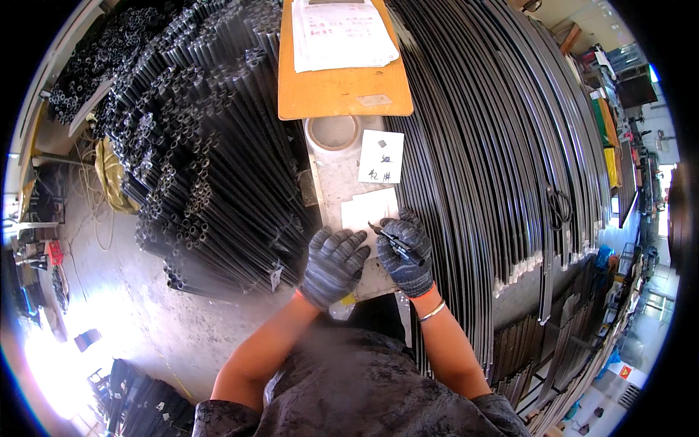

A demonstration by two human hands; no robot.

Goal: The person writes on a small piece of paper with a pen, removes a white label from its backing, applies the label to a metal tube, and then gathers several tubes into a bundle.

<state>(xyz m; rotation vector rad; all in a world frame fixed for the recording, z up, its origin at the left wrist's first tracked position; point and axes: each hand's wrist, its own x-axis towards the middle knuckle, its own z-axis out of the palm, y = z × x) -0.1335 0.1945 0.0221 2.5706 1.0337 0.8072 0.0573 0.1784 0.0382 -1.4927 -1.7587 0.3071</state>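
My right hand (405,252), in a dark grey striped glove, is closed around a black pen (399,244). Its tip points up and left, over a small blank white card (362,209) on a narrow grey work surface (325,171). My left hand (334,266), gloved alike, lies flat with fingers stretched over the card's lower left edge. Just beyond sits a second white card (381,156) with black handwriting and a small dark mark. Left of that card is a roll of tape (332,132), lying flat.
An orange clipboard (345,95) holding white papers (342,33) lies at the far end. Bundles of black metal tubes (218,160) are stacked close on the left. Long dark rods (502,146) fill the right side, with black scissors (559,207) lying on them.
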